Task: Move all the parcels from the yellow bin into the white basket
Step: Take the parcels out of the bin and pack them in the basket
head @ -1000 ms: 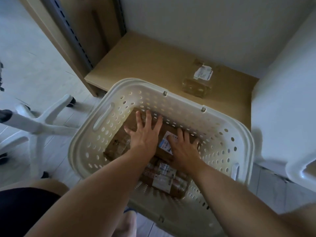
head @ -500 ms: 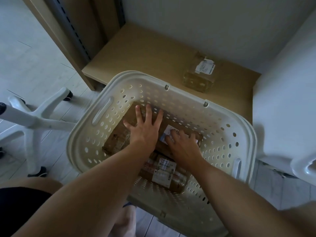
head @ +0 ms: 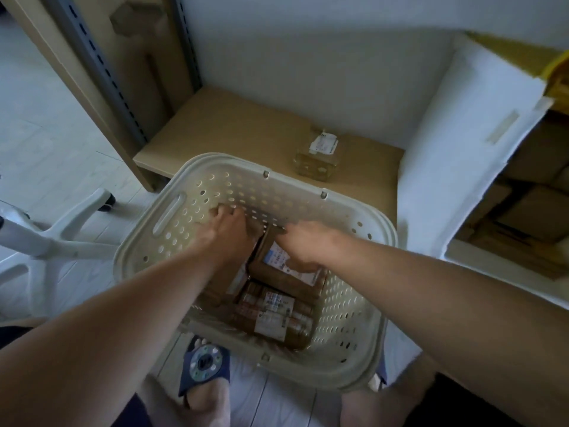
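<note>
Head view: both hands work inside the white basket (head: 172,211). Left hand (head: 226,232) curls over a brown parcel (head: 221,274) at ten o'clock; right hand (head: 303,243) grips a labelled parcel (head: 278,266) beside it (tilted). Wedged parcels may jam, I judge; the yellow bin (head: 558,69) sits at two o'clock.

The white basket (head: 363,340) looks like matt perforated plastic, the parcels (head: 274,315) brown cardboard (glossy tape, paper labels)
</note>
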